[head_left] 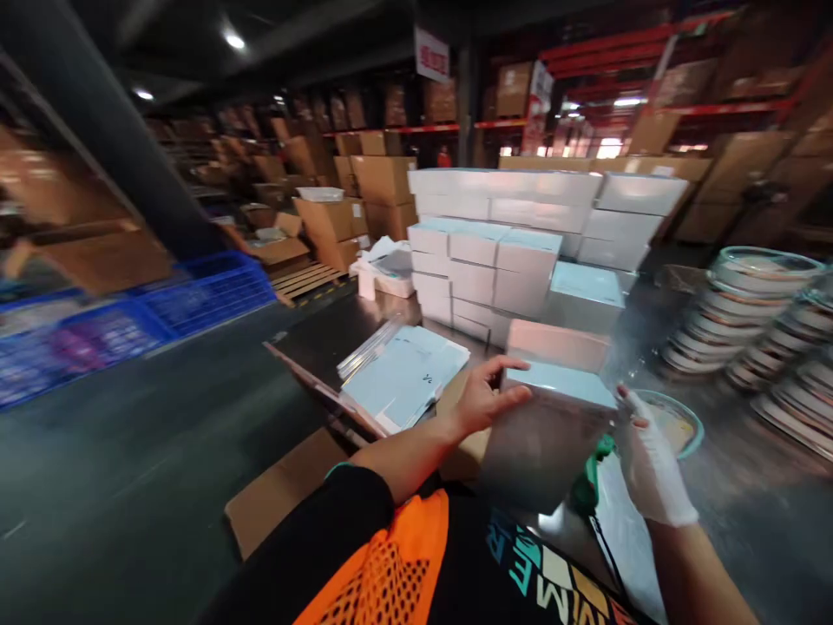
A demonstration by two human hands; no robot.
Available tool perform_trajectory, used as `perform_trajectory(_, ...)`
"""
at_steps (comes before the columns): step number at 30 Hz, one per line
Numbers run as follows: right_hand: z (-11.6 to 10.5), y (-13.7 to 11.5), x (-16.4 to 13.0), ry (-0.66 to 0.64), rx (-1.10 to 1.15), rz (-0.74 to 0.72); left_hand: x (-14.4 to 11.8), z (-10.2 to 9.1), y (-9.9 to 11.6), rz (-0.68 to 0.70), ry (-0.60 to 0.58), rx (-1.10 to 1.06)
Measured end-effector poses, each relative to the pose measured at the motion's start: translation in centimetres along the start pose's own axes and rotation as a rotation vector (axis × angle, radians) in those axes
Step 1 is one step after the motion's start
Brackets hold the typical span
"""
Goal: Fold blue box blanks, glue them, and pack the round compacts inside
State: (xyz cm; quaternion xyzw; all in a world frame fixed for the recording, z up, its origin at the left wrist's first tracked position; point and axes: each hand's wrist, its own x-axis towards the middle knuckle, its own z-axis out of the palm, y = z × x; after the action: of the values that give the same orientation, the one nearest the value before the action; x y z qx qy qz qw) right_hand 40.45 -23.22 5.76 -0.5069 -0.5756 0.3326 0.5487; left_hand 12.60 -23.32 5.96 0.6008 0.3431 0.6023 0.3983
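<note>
- Fingers (pixel 504 395) of your bare left hand (pixel 485 399) curl over the near left top edge of the box (pixel 553 408) you are holding, thumb up on the lid, so that hand grips it.
- Your gloved right hand (pixel 654 469) presses flat against the box's right side, fingers fairly straight; it steadies more than it clasps, and the blur hides how firmly.
- That box sits between both hands right in front of your chest, lid on and light blue, its grey side facing you.
- Behind the box, a big stack of boxes (pixel 521 234) of the same kind is already built up in several rows, which I read as a good share of the packing done.
- Left of the box lies a pile of flat sheets (pixel 403 378), seemingly boxes not yet folded, so more appear to be waiting.
- Right of the box, tall leaning stacks of plates (pixel 742 312) stand on the table (pixel 318 343); I take these as goods yet to go in.
- Just beyond your right hand, touching or nearly so, one plate (pixel 677 421) lies alone with a green rim.
- Below the box, a green tool (pixel 589 482) peeks out; I cannot tell what it is.
- Whether the held box is filled I cannot tell.
</note>
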Motion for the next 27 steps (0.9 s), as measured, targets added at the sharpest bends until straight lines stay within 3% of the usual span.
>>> perform_trajectory(2, 0.4, -1.0, 0.8, -0.079, 0.125, -0.034, 0.2, 0.6, -0.8, 0.053, -0.061, -0.005)
perform_trajectory(5, 0.4, -1.3, 1.5, -0.161, -0.068, -0.144, 0.2, 1.4, -2.6, 0.097, -0.047, -0.117)
perform_trajectory(8, -0.4, -0.7, 1.4, -0.19, -0.209, -0.383, 0.4, 1.2, -4.0, 0.117, -0.042, -0.208)
perform_trajectory(10, -0.9, -0.7, 0.9, -0.252, -0.204, -0.557, 0.9, 0.1, -4.0, 0.225, -0.114, -0.106)
perform_trajectory(13, -0.7, -1.7, -0.2, -0.329, -0.2, -0.8, 2.2, -2.4, -2.4, 0.419, -0.291, 0.149)
perform_trajectory(17, 1.7, -3.0, -0.9, -0.258, -0.318, -0.996, 3.6, -3.9, 2.1, 0.496, -0.552, 0.542)
perform_trajectory(20, 3.4, -3.3, -1.0, -0.245, -0.367, -0.971, 3.5, -2.5, 5.7, 0.508, -0.687, 0.823)
perform_trajectory(23, 2.0, -2.2, 0.0, -0.28, -0.344, -0.833, 3.6, -1.6, 8.1, 0.471, -0.683, 0.873)
perform_trajectory(25, -0.8, -0.4, 1.6, -0.155, -0.38, -0.716, 4.3, -2.5, 8.5, 0.406, -0.57, 0.8)
perform_trajectory(27, -4.3, 2.4, 3.5, 0.043, -0.506, -0.569, 4.9, -4.6, 7.8, 0.308, -0.35, 0.663)
